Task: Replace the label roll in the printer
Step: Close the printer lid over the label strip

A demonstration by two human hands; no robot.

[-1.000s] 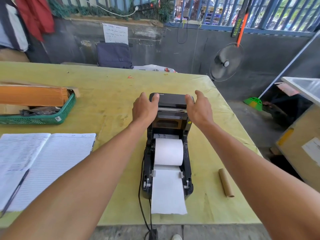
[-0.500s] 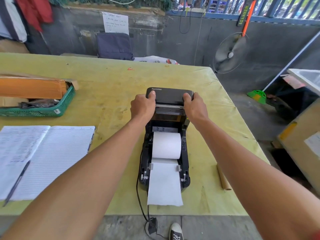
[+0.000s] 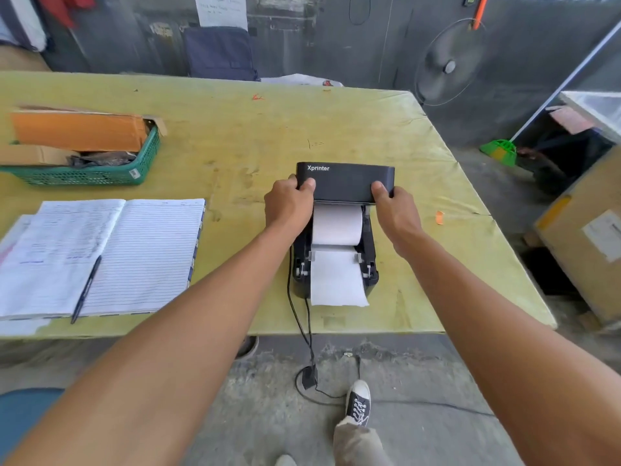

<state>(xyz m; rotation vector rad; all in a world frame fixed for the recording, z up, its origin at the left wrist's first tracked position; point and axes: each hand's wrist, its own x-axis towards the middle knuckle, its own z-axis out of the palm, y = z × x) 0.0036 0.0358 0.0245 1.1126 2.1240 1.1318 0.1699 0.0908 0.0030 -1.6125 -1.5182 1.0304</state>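
Both hands, left hand [image 3: 288, 206] and right hand [image 3: 396, 210], each grip pinching a lid [image 3: 346, 181] corner, we judge evenly lowering it over the label roll [image 3: 337, 225].

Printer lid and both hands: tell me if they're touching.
Touching. The head view shows the left hand and right hand gripping the printer lid at its two ends, thumbs pressed on its top face.

One printer [image 3: 336, 264], one label roll [image 3: 337, 225] and two hands are counted: the left hand [image 3: 289, 205] and the right hand [image 3: 396, 213]. One notebook [image 3: 100, 257], one pen [image 3: 85, 290], one green basket [image 3: 84, 174] and one fan [image 3: 448, 62] are also counted.
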